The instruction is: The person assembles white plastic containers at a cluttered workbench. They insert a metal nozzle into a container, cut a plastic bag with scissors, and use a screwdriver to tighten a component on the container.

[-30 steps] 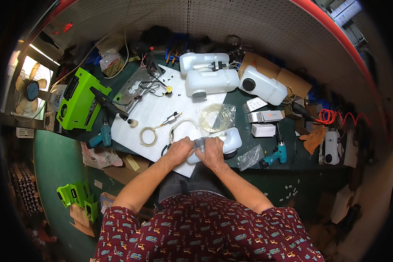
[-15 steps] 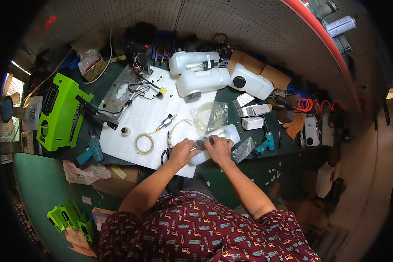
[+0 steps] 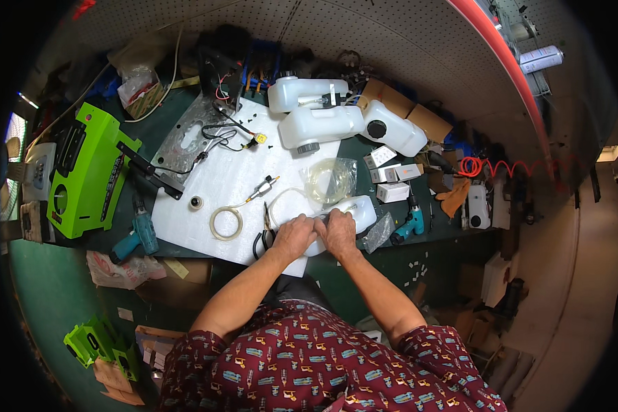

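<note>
Close together at the front edge of the bench, my left hand [image 3: 295, 235] and my right hand [image 3: 338, 234] meet over a translucent white plastic tank [image 3: 365, 211] that lies on its side. Fingers on both are curled and closed around something small that they hide. A clear thin hose [image 3: 276, 200] curves across the white foam sheet [image 3: 230, 185] toward my left hand. Just left of that hand lies a black-handled cutting tool [image 3: 266, 221]. Beyond the hands rests a bagged coil of clear tubing [image 3: 326, 180]. A coiled hose [image 3: 225, 224] with a metal fitting [image 3: 262, 187] sits further left.
More white tanks [image 3: 323, 128] stand at the back. Small white boxes [image 3: 393, 192] and a teal cordless drill [image 3: 410, 223] are on the right. A second drill [image 3: 139, 233] and a green housing [image 3: 93, 178] occupy the left, near a metal plate [image 3: 182, 141] with wiring.
A dark piece seen between my fingers earlier is now covered by them. Both hands have drawn slightly closer together over the tank. The whole view has shifted a little.
</note>
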Available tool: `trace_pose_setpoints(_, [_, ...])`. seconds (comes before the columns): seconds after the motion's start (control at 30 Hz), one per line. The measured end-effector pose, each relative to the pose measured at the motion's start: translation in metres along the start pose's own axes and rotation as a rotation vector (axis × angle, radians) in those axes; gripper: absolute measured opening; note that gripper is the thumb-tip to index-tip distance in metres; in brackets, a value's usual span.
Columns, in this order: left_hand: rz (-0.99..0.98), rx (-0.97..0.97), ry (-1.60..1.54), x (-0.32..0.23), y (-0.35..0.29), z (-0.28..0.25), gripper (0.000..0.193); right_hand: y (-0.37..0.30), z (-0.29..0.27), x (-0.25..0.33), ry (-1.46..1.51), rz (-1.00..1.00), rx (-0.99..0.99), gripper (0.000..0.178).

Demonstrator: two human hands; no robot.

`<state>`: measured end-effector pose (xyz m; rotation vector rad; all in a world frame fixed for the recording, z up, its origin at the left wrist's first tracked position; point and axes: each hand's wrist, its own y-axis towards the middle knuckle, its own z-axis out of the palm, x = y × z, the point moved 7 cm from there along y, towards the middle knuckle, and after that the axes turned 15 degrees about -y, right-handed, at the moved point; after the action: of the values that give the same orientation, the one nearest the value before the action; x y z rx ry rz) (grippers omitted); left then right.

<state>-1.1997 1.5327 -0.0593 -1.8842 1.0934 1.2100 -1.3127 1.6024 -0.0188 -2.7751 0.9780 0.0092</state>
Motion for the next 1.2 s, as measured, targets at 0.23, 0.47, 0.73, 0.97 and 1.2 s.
trace_pose_setpoints(0.23, [-0.075, 0.008, 0.009, -0.004, 0.0, -0.007, 0.029, -0.007, 0.01, -0.015, 0.219, 0.005, -0.006, 0.044])
trace_pose_setpoints(0.47, [-0.099, 0.235, 0.022, -0.002, 0.017, -0.007, 0.033, -0.029, 0.004, -0.031, 0.224, -0.165, -0.08, 0.069])
trace_pose_setpoints(0.73, [-0.019, 0.307, 0.151, -0.007, 0.018, -0.001, 0.028, -0.024, 0.0, -0.026, 0.145, -0.07, 0.124, 0.071])
trace_pose_setpoints(0.97, [0.081, 0.338, 0.263, -0.01, 0.018, 0.004, 0.026, -0.024, -0.008, -0.016, -0.052, -0.154, -0.124, 0.067])
trace_pose_setpoints(1.2, [0.183, 0.438, 0.334, -0.005, 0.024, 0.006, 0.025, -0.017, 0.004, -0.026, 0.206, -0.248, -0.033, 0.06])
